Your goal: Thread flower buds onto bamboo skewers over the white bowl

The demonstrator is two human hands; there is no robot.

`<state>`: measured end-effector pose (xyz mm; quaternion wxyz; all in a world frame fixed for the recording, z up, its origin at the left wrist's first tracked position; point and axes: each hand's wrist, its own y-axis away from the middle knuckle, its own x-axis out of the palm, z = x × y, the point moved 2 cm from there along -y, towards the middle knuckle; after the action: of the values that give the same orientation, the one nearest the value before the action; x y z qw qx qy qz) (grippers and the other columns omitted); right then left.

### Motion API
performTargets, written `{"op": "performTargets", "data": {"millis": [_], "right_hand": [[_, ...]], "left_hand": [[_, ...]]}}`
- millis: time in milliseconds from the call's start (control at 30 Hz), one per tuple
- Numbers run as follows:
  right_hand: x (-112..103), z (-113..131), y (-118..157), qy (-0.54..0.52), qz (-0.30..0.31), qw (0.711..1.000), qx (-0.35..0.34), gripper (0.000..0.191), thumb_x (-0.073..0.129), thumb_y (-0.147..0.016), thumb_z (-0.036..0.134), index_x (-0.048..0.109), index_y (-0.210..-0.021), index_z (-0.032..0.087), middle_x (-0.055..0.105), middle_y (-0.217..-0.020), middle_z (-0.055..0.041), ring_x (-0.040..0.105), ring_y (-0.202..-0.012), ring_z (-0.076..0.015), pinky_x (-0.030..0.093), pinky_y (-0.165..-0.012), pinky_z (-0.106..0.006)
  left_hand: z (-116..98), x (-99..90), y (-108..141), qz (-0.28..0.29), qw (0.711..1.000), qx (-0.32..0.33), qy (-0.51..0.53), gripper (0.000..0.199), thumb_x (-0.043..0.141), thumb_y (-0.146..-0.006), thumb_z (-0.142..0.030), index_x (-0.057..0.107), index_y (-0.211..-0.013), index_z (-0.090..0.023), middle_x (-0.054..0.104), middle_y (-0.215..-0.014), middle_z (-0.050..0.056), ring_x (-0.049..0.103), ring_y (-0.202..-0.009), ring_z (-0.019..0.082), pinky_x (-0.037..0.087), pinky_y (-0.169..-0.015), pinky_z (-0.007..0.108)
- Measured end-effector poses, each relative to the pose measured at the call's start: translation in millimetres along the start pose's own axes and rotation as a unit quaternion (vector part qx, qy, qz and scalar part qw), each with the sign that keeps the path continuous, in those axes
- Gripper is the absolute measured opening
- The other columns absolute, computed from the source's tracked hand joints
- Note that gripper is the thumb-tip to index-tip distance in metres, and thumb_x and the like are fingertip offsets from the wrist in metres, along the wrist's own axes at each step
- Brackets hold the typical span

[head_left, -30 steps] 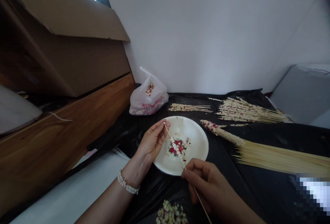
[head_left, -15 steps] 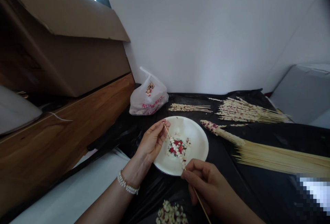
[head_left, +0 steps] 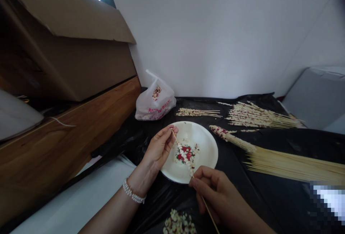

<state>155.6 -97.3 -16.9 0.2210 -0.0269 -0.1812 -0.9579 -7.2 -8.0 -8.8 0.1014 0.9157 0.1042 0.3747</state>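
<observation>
Still — slim wooden skewer (head_left: 209,212), knobbly pale beads (head_left: 184,156) — between hands (head_left: 161,147).

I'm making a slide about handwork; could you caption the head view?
Right hand holds a threaded stick over a flowered white bowl, left hand at its tip; loaded sticks lie beyond.

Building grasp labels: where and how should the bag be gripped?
I'd pinch the bag by its handle, from above: the handle sticks up clear at the top, while the body bulges and the bowl sits close in front.
</observation>
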Motion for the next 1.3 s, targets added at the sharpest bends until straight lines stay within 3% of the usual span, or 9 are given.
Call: {"op": "performTargets", "data": {"millis": [367, 567, 900, 1300], "right_hand": [[1.7, 2.7, 0.1, -0.002, -0.002, 1.000, -0.006, 0.030, 0.062, -0.081, 0.045, 0.051, -0.070, 0.019, 0.051, -0.043, 0.0073, 0.031, -0.032, -0.0041, 0.024, -0.037, -0.017], [2.5, 1.9, -0.3, -0.003, 0.003, 1.000, -0.008, 0.028, 0.061, -0.082, 0.044, 0.051, -0.072, 0.020, 0.051, -0.044, 0.0073, 0.030, -0.031, -0.0033, 0.019, -0.034, -0.017], [6.0, -2.8, -0.5, -0.017, -0.003, 1.000, -0.015, 0.031, 0.060, -0.083, 0.047, 0.050, -0.073, 0.019, 0.052, -0.045, 0.0075, 0.033, -0.032, -0.0032, 0.021, -0.033, -0.016], [7.5, -3.7, -0.8, -0.052, 0.012, 0.999, -0.001, 0.039, 0.062, -0.078, 0.057, 0.050, -0.074, 0.020, 0.053, -0.044, 0.0077, 0.031, -0.029, -0.0030, 0.020, -0.031, -0.015]], "left_hand": [[0.9, -1.2, 0.1, 0.005, 1.000, 0.003, -0.005, 0.011, 0.060, -0.083, -0.003, 0.068, -0.088, -0.009, 0.073, -0.084, 0.011, 0.070, -0.073, 0.012, 0.058, -0.071, 0.018], [1.3, 1.0, 1.0, -0.009, 1.000, -0.002, 0.005, 0.011, 0.059, -0.084, -0.003, 0.068, -0.085, -0.010, 0.073, -0.084, 0.011, 0.070, -0.072, 0.012, 0.057, -0.071, 0.018], [2.5, 3.7, 4.6, -0.011, 1.000, 0.002, 0.000, 0.013, 0.057, -0.085, -0.003, 0.068, -0.084, -0.009, 0.073, -0.081, 0.011, 0.069, -0.070, 0.011, 0.057, -0.068, 0.017], [4.7, 4.7, 4.5, -0.016, 0.995, 0.079, -0.053, 0.011, 0.063, -0.082, -0.003, 0.072, -0.085, -0.010, 0.074, -0.081, 0.009, 0.069, -0.073, 0.010, 0.055, -0.071, 0.015]]}}
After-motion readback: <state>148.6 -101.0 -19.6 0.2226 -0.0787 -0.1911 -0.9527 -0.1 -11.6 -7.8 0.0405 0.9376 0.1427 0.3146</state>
